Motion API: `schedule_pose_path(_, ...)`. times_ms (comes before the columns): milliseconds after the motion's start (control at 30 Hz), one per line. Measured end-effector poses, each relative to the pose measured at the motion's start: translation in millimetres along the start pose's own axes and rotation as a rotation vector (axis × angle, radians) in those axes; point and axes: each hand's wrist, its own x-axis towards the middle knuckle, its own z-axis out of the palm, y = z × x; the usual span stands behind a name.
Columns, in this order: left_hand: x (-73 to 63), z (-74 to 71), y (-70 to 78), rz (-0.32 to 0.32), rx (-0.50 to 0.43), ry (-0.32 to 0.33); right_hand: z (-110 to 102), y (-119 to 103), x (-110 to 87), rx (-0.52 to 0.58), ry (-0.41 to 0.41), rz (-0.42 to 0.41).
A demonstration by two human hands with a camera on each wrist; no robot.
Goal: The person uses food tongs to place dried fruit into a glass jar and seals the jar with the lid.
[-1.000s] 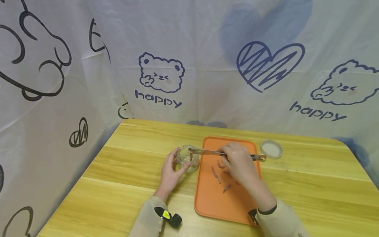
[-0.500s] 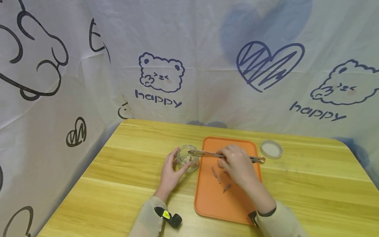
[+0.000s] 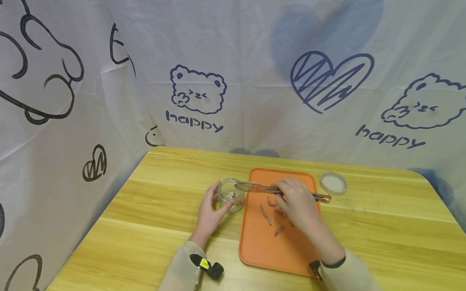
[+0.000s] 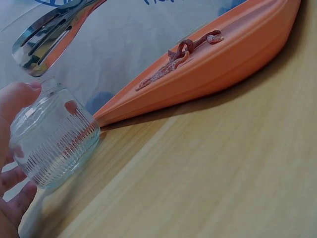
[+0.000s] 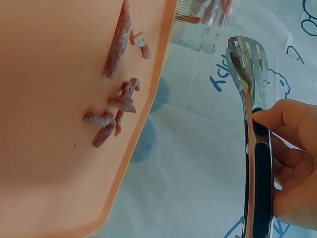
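A small clear glass jar [image 4: 59, 139] with ribbed sides stands on the table, gripped between the thumb and fingers of my left hand [image 3: 210, 213]. Reddish-brown pieces show through its glass. My right hand [image 3: 295, 202] holds metal tongs [image 5: 258, 178] with slotted heads and black grips. Their tips hover just over the jar's mouth, and I see nothing between them. Several reddish-brown dried strips [image 3: 265, 215], which look like jerky, lie scattered on the orange tray [image 3: 267, 256] under my right hand; that hand hides some of them in the head view.
A round, pale lid [image 3: 333, 184] lies on the table beyond the tray's right edge. The wood-grain table [image 3: 145, 226] extends to both sides. A printed white cloth [image 3: 255, 121] hangs behind it.
One second ago the tongs held a strip inside the jar. It was let go and now lies in the jar, while the tongs have shifted slightly right. My left hand stays put.
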Motion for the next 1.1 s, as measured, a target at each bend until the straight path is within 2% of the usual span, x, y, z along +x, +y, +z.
schedule_pose_path(133, 0.2, 0.0, 0.3, -0.002, 0.001, 0.002, -3, 4, -2.1, 0.007, -0.010, 0.030)
schedule_pose_path(767, 0.1, 0.4, 0.3, -0.014, 0.008, 0.002, -14, 33, -22.6, -0.021, 0.037, 0.039)
schedule_pose_path(1100, 0.2, 1.2, 0.1, -0.019, -0.006, 0.003, -20, 51, -38.8, -0.035, 0.004, 0.088)
